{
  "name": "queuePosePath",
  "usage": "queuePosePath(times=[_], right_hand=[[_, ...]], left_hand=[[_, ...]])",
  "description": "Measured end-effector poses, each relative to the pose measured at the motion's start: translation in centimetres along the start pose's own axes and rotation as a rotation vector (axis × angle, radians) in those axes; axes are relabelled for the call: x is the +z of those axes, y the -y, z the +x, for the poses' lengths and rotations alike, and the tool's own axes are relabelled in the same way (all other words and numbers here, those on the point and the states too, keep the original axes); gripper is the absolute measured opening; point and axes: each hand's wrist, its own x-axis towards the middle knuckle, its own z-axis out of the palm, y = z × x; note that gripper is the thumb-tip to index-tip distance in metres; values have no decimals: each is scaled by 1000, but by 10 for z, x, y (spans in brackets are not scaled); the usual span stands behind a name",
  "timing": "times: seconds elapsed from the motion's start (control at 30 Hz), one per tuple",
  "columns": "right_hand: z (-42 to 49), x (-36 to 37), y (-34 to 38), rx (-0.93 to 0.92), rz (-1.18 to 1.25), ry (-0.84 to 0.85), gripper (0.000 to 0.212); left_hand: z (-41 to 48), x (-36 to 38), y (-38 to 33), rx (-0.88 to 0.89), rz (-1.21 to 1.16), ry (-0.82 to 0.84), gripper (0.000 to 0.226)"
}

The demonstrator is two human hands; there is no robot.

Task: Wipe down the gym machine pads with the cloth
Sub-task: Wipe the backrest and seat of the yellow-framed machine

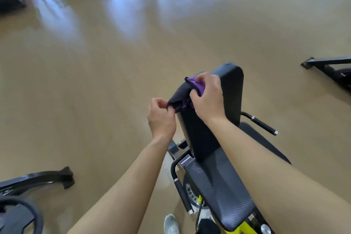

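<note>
Main risk: cloth (181, 94) bunched rather than flat, so a stroke from here likely smears with a wad and misses most of the back pad (224, 89). Second risk: left pinch holds only a small corner; a tug from the right could pull it free and drop the cloth to the floor (95, 81). Third: all work sits at the top left edge of the back pad, so the seat pad (220, 182) and the lower part of the back pad look easy to skip. Also worth watching the handles (263, 124) on both sides of the seat: forearms pass close above them, possible snag on a wide sweep. Cloth location: draped over the upper left corner of the back pad, dark with a purple side showing, held between both hands. Left hand (161, 118): closed, thumb and fingertips pinching the cloth's lower corner just off the pad's left edge, wrist bent up, forearm coming in from bottom centre. Right hand (208, 98): fingers curled, gripping the purple part of the cloth on top of the pad, back of hand up, forearm crossing over the seat pad from bottom right. Judged step: unfolding or rearranging the cloth, wiping stroke not yet started. Frame somewhat motion-blurred, finger detail limited. Shoe (171, 224) visible at the bottom edge beside the machine frame.
</note>
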Motion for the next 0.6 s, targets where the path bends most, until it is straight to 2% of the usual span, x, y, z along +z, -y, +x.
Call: queuePosePath(times=[0.07, 0.13, 0.2, 0.3, 0.43, 0.6], right_hand=[[15, 14, -15, -129, -365, 20, 20], [23, 25, -31, -210, -597, 148, 35], [24, 31, -47, -289, -635, 297, 53], [37, 24, -72, -405, -684, 368, 55], [74, 5, -101, -487, -727, 281, 47], [126, -32, -144, -347, -762, 183, 42]], left_hand=[[9, 12, -2, 54, 84, -16, 16], [16, 30, -1, 76, 120, 17, 19], [16, 49, 0, 105, 145, 79, 35], [18, 69, 3, 159, 316, 120, 50], [37, 92, -18, 292, 745, 136, 50], [59, 163, -71, 431, 1018, 285, 54]])
